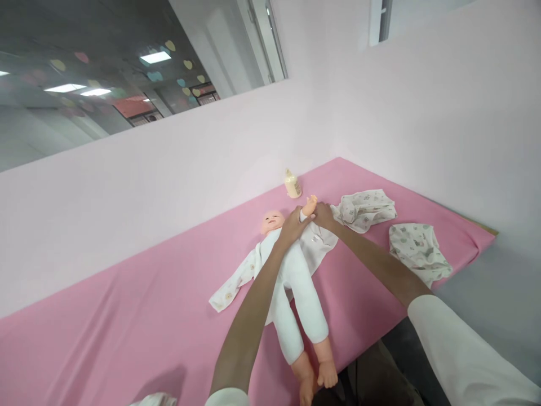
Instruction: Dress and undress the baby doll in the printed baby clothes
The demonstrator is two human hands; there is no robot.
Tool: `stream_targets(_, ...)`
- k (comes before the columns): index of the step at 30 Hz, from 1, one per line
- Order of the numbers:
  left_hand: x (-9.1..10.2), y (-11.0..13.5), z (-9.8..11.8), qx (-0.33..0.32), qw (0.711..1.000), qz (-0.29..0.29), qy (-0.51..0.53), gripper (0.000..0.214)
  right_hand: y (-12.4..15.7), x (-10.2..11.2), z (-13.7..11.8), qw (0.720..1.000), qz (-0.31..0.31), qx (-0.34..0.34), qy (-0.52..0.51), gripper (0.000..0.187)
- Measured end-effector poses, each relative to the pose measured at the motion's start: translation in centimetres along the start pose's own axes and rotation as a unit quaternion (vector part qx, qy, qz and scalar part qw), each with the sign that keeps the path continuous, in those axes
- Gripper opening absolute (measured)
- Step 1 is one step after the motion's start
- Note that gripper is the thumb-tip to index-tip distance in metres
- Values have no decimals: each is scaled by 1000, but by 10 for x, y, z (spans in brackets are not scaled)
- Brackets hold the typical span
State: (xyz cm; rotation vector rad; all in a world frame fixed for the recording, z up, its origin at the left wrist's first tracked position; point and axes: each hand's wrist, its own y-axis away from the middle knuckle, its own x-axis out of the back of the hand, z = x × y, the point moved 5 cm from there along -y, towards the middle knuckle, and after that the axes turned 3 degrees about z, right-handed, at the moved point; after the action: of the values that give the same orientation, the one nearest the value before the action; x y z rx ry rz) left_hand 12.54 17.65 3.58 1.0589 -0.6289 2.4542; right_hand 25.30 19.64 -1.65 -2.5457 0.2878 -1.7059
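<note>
A baby doll (296,293) in a white bodysuit lies on its back on the pink table cover (127,327), head toward the wall, bare feet at the near edge. A printed white garment (236,279) is spread under it, one sleeve stretched to the left. My left hand (291,225) is closed around the doll's raised arm near the wrist. My right hand (324,215) grips the garment's sleeve at the doll's hand (311,204).
A small cream bottle (292,184) stands by the wall behind the doll. Two crumpled printed cloths lie to the right, one (367,210) near my right hand, another (418,248) by the table's right edge. Pink walls enclose the far corner.
</note>
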Motion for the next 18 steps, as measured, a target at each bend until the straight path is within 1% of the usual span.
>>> stream_targets(2,1,-3,-5,21,1000,1,-16,34,-1,4,13,999,10,-31,8,31)
stream_targets(3,1,-4,-8,29,999,1,-23,34,0,4,17,999,6,-40,9,30)
stream_targets(5,-1,-7,-11,35,999,-1,-33,34,3,-3,23,999,-17,-33,1,26)
stream_targets(7,-5,-10,-14,34,999,-2,-38,35,8,-12,24,999,-46,-2,-16,27)
stream_targets(10,-9,-11,-16,39,999,4,-33,37,12,-23,19,994,-77,59,-39,46)
stream_targets(12,-10,-10,-17,38,999,4,-23,39,12,-27,13,991,-88,90,-45,54)
stream_targets(13,-10,-9,-17,35,999,2,-16,39,11,-29,9,990,-90,100,-45,53)
stream_targets(15,-10,-8,-16,22,1000,-1,-4,42,8,-31,1,989,-93,111,-41,46)
stream_targets(18,-11,-6,-13,-2,1000,1,-7,50,4,-33,-8,990,-92,105,-27,34)
